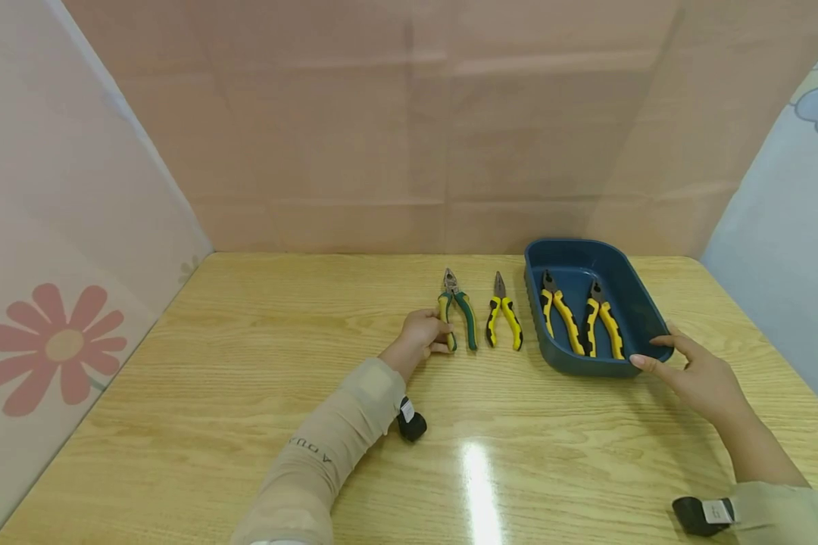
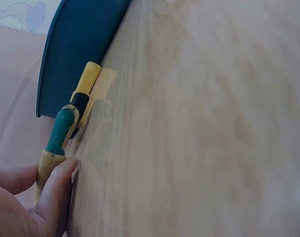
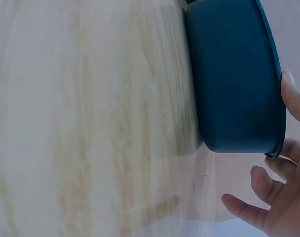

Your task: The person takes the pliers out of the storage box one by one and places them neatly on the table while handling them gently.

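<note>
While your left grip [image 1: 423,333] pinches green-handled combination pliers [image 1: 466,316], your right grip [image 1: 705,378] holds the blue tub [image 1: 582,366] beside it, maybe for steadiness.

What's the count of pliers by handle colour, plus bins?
Blue bin: 1
Green-and-yellow pliers: 1
Yellow-and-black pliers: 3 (one beside the bin, two in it)
Total: 5 (4 pliers, 1 bin)

There are four pliers [image 1: 453,289], one bin [image 1: 586,366] and two hands [image 1: 421,334].
</note>
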Tool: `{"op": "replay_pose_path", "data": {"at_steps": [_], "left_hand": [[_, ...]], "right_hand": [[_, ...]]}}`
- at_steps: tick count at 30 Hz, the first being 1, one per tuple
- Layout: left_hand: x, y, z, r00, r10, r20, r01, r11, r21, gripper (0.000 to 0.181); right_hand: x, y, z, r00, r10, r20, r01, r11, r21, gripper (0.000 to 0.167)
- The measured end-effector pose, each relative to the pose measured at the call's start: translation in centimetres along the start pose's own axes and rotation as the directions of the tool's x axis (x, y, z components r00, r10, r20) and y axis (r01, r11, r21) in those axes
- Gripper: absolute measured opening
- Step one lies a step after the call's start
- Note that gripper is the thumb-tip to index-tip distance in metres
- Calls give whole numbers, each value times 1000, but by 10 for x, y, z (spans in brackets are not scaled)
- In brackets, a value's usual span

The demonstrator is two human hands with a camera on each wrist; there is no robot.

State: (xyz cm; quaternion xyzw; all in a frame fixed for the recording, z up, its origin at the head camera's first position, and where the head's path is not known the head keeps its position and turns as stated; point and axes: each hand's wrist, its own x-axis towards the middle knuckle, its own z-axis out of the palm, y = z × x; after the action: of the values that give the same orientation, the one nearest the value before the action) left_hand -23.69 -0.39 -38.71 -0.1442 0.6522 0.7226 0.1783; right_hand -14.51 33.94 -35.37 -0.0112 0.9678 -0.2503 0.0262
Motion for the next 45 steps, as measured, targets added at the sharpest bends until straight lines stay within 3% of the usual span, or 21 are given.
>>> {"op": "replay_pose_path", "data": {"at_steps": [26,37,45], "left_hand": [[2,4,4,999,-5,-47,8,998,66,47],[2,6,5,998,17,-64,-4,982,190,40],[1,10,5,995,28,-91,2,948,317,37]], "right_hand": [[1,1,0,1000,-2,-2,2,1000,-1,66],[1,2,1,1000,-9,-3,9,1000,7,66],[1,2,0,1000,-8,6,8,1000,16,65]]}}
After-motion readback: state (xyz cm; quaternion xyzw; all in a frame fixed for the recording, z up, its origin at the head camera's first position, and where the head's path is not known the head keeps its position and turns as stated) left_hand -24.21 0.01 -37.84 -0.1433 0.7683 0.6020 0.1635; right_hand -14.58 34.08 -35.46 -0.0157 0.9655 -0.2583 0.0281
